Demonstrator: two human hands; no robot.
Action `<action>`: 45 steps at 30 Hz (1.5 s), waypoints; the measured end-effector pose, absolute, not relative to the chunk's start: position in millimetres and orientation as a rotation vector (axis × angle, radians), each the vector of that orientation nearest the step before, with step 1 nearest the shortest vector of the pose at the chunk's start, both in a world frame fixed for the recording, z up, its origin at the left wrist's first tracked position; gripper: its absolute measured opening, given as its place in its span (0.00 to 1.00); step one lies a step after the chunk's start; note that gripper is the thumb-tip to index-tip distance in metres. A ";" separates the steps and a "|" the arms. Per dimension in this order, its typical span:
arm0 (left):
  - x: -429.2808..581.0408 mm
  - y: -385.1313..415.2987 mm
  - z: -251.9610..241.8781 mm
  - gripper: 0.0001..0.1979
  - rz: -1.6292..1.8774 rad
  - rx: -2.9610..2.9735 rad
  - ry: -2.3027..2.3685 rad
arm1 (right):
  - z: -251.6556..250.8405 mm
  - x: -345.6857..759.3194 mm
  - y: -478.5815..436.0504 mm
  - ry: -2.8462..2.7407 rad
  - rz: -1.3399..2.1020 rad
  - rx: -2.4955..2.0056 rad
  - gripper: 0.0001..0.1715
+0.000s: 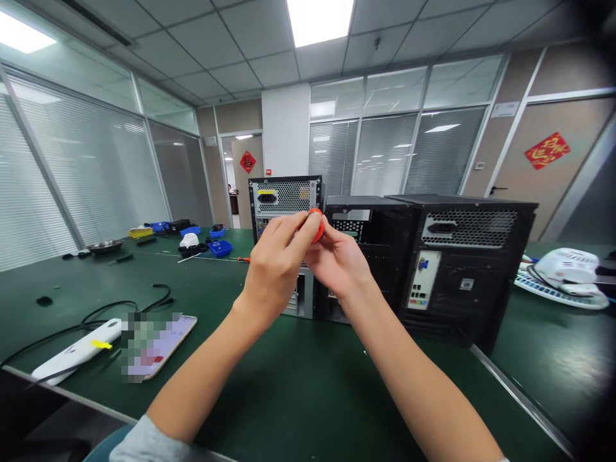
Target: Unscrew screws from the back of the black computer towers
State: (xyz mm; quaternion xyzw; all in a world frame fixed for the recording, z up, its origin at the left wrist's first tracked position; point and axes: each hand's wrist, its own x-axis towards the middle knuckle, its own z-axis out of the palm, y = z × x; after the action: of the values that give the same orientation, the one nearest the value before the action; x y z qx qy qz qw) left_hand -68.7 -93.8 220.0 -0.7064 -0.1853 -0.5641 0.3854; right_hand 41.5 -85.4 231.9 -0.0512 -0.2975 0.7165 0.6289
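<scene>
My left hand (278, 253) and my right hand (342, 256) meet in front of the computer cases, fingers closed around a small red round object (318, 233). Fingers cover most of it, so its exact kind cannot be made out. Directly behind my hands stands a computer case (289, 186) with its back panel and power socket facing me. Beside it on the right is a black case (380, 256) with an opening in its back, partly hidden by my right hand. A third black case (471, 256) stands farther right, showing its ports.
A white power strip (79, 350) with black cables and a phone (168, 346) lie at the front left. Blue trays (220, 248), a metal bowl (104, 246) and small parts sit at the back left. A white device (570, 269) is at far right.
</scene>
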 end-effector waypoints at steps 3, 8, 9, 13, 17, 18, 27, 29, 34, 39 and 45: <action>-68.3 -93.8 220.7 0.13 -1.435 -1.815 -0.455 | 230.9 41.5 -84.7 -0.687 1.633 -0.109 0.17; -68.8 -94.6 222.9 0.14 -1.406 -1.832 -0.454 | 231.3 41.9 -85.1 -0.726 1.604 -0.104 0.16; -69.1 -94.9 223.5 0.14 -1.397 -1.829 -0.458 | 231.5 41.8 -85.4 -0.739 1.598 -0.104 0.16; -69.9 -95.8 226.0 0.12 -1.381 -1.819 -0.453 | 231.6 40.9 -85.1 -0.717 1.594 -0.111 0.18; -70.2 -96.0 227.2 0.13 -1.371 -1.824 -0.437 | 229.9 41.0 -82.7 -0.719 1.594 -0.084 0.16; -70.3 -95.8 227.4 0.13 -1.368 -1.827 -0.433 | 229.6 41.1 -82.3 -0.725 1.593 -0.080 0.15; -73.2 -93.9 228.4 0.13 -1.347 -1.868 -0.406 | 232.9 37.1 -87.8 -0.598 1.635 -0.084 0.20; -73.9 -93.4 228.6 0.13 -1.342 -1.876 -0.393 | 232.5 36.6 -87.7 -0.618 1.626 -0.085 0.19; -75.2 -91.6 228.6 0.14 -1.337 -1.903 -0.391 | 229.9 36.8 -84.9 -0.699 1.593 -0.085 0.16; -75.7 -91.2 229.3 0.14 -1.323 -1.949 -0.385 | 229.2 36.2 -84.8 -0.694 1.603 -0.069 0.11; -74.5 -93.6 230.1 0.13 -1.311 -1.914 -0.372 | 228.4 35.7 -87.4 -0.638 1.598 -0.059 0.16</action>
State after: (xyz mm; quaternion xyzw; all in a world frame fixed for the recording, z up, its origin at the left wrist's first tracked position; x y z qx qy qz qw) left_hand -74.5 -93.6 230.1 -0.7516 -0.1460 -0.5149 0.3855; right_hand 35.7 -87.4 228.4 -0.0260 -0.2809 0.7040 0.6518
